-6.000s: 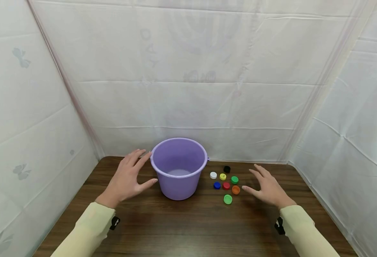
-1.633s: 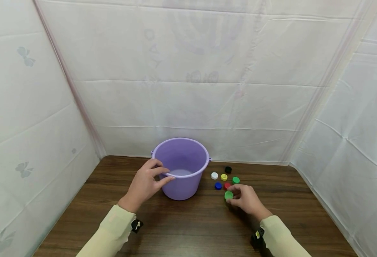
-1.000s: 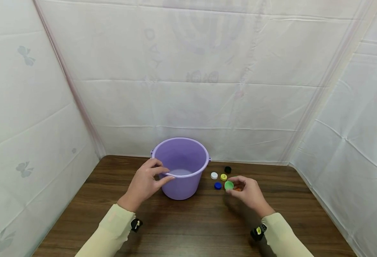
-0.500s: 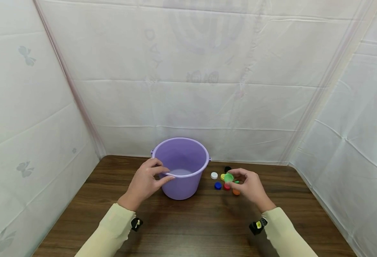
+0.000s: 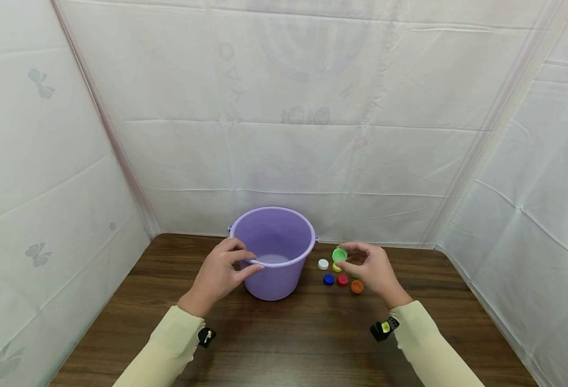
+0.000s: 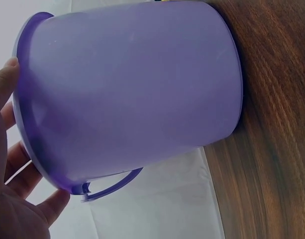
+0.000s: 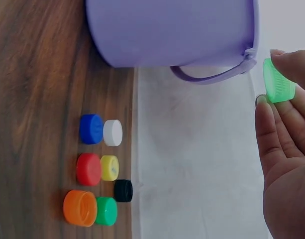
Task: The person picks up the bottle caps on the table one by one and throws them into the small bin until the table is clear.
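Left to right. My left hand (image 5: pixel 218 271) has the bucket (image 5: pixel 269 282) by the rim, thumb outside, fingers over the edge; grip narrow, just a pinch on the wall. Bucket: plain lilac plastic, smooth, upright on the brown wood-grain table (image 5: pixel 274 344), thin handle (image 7: pixel 212 77) in the same lilac hanging down the far side.

Next, loose caps right of the bucket, lying near one another: white (image 5: pixel 323 264), blue (image 5: pixel 329 279), yellow (image 7: pixel 110 168), red (image 5: pixel 342 280), black (image 7: pixel 123 190), darker green (image 7: pixel 107 211), orange (image 5: pixel 357 286). The orange one shows its hollow inside. From the head view I get no black, and only bits of yellow and darker green past my grip.

Light green cap (image 5: pixel 339 255): see-through plastic, ribbed side, wider lip. It's up off the table, above the other caps, right of the bucket and apart from it. My right hand (image 5: pixel 372 267) holds it at its edge between thumb and fingertips.

Counts: one bucket, one handle, eight caps (seven down, one held), one of each colour, green in two shades. Two hands, two pale sleeves (image 5: pixel 160 344), two black wrist units (image 5: pixel 206 337).
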`<state>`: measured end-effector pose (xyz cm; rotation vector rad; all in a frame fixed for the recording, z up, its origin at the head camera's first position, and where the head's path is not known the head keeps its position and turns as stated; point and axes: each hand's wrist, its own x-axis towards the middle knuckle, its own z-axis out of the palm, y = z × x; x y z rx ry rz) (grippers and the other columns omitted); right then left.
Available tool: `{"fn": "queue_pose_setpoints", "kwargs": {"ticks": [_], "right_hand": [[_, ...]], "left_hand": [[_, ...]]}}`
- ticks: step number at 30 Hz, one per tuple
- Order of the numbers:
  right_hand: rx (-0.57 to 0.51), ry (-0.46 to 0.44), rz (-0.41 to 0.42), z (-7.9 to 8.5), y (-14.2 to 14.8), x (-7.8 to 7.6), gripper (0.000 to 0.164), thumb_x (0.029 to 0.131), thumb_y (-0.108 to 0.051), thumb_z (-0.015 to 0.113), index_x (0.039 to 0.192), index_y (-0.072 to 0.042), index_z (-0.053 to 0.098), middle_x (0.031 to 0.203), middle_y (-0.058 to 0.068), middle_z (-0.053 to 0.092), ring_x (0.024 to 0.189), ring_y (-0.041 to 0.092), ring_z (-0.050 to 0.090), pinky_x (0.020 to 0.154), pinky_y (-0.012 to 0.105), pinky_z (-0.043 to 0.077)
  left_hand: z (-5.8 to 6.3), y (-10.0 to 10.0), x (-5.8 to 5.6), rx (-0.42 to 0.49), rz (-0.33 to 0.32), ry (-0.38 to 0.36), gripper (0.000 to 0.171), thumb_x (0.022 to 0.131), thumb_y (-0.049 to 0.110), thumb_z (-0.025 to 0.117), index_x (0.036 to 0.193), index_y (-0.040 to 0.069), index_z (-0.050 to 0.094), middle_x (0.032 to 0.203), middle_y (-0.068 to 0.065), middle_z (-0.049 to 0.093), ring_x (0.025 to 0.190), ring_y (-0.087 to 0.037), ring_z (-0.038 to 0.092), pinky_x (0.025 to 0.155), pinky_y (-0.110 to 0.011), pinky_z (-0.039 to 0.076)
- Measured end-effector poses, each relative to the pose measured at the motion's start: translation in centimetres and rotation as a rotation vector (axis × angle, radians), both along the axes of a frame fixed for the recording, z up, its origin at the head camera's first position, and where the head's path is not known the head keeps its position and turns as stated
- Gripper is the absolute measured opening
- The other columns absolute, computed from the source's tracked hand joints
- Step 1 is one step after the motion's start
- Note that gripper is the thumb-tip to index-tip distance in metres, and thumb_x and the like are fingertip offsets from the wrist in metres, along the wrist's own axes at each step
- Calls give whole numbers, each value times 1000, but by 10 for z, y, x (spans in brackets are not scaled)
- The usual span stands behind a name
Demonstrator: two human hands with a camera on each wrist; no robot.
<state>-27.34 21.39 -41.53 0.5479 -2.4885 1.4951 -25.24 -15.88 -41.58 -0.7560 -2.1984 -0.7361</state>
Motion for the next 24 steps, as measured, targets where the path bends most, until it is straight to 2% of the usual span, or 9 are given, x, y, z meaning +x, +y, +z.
{"fn": "queue_pose_setpoints", "kwargs": {"ticks": [11,18,24], "right_hand": [[-3,41,-4,15,-10,-6,39,85,-29,86,117,-12,74,108,8,77,90,14,73,79,23,60],[-54,43,19,23,-19,-7,40,83,-25,87,119,-11,74,110,10,77,94,17,73,81,28,61],[-84,30,28,25,-27,-8,40,83,-26,88,118,-12,74,111,9,76,94,16,73,80,25,60]], "left_hand": [[5,0,1,-10,-17,-18,23,73,30,94,83,14,82,83,-1,63,78,-10,53,67,-26,50],[6,0,1,-17,-10,-28,22,73,31,94,83,15,81,84,0,63,79,-10,52,67,-26,49],[4,-1,0,-21,-5,-33,22,74,32,93,83,15,81,84,0,63,79,-10,53,67,-26,50]]}}
